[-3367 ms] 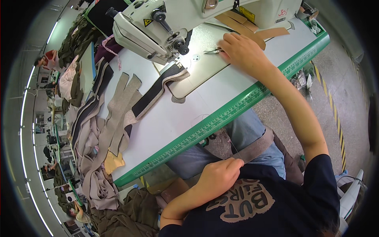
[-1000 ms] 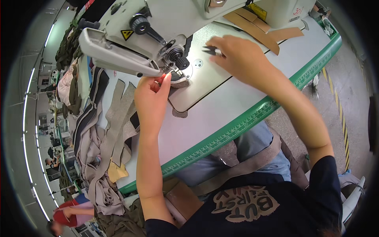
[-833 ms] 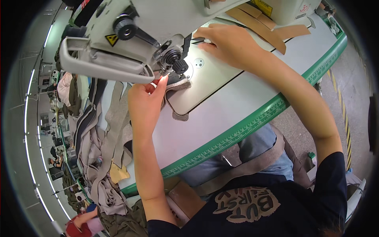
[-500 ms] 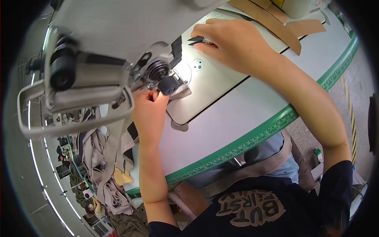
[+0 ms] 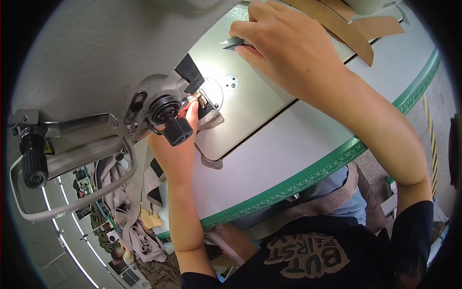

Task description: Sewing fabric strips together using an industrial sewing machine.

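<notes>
My right hand [image 5: 293,45] is closed around thread snips [image 5: 234,44], over the metal bed at the far side. Their dark blades stick out to the left, slightly apart. At the sewing machine's [image 5: 130,62] presser foot [image 5: 202,99], my left hand [image 5: 173,149] has its fingertips drawn together. The machine's black knob [image 5: 178,131] partly hides those fingers, and whatever they pinch is too small to make out. A patterned woven fabric piece [image 5: 211,120] lies beside the foot, just right of my left hand.
Brown strips [image 5: 332,26] lie at the far right of the white table [image 5: 269,154], which has a green ruler edge [image 5: 288,190]. Grey-brown cloth [image 5: 144,238] is heaped at the left. The machine's wire guard [image 5: 72,207] juts out at the left.
My left fingertips have moved up from the fabric piece to the presser foot. The snips have shifted slightly away from me, still in my right hand. The view has shifted a little.
</notes>
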Demonstrator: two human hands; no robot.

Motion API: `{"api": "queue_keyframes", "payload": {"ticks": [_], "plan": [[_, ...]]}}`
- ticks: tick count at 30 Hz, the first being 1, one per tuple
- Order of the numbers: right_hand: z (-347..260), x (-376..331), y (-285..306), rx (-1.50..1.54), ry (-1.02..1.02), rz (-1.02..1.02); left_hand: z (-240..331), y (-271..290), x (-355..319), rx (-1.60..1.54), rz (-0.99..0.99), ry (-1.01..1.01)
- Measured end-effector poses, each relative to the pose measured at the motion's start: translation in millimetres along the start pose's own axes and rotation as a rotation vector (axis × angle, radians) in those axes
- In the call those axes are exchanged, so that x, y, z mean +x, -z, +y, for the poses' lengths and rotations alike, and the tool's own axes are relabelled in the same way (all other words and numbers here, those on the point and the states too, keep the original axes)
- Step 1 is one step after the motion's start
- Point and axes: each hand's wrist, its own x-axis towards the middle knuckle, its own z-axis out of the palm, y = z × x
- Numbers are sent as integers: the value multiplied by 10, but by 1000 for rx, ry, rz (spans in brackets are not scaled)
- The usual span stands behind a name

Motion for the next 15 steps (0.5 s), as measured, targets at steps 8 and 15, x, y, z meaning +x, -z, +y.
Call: {"api": "queue_keyframes", "payload": {"ticks": [8, 15], "plan": [[21, -20, -44, -68, 39, 20, -2, 4, -2, 60, 10, 5], [12, 4, 10, -73, 49, -9, 57, -8, -33, -38, 12, 116]]}}
